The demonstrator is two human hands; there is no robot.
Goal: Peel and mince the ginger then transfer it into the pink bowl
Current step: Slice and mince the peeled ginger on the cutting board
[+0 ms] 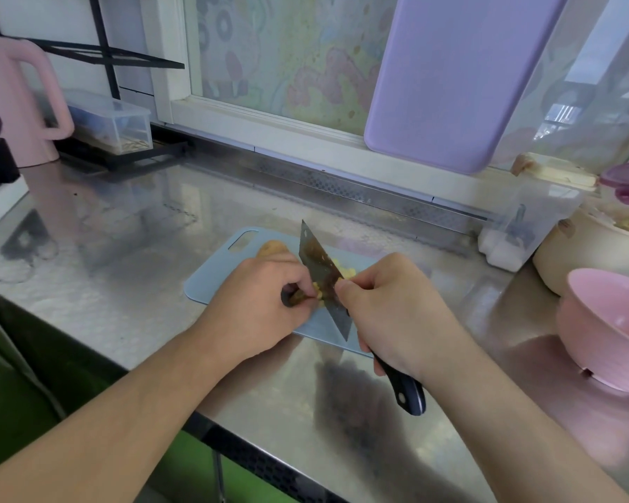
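Steel counter [131, 226], patterned window [287, 56]

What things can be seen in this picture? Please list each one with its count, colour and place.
cutting board: 1, light blue, middle of the steel counter
cleaver: 1, stained blade, black handle, over the board
ginger: cut yellow bits beside the blade; one unpeeled brown piece behind the left hand
pink bowl: 1, right edge of the counter
cream pot: 1, behind the bowl
purple board: 1, leaning at the window
pink kettle: 1, far left
clear box: 1, beside the kettle
left hand: pinches ginger
right hand: grips the cleaver
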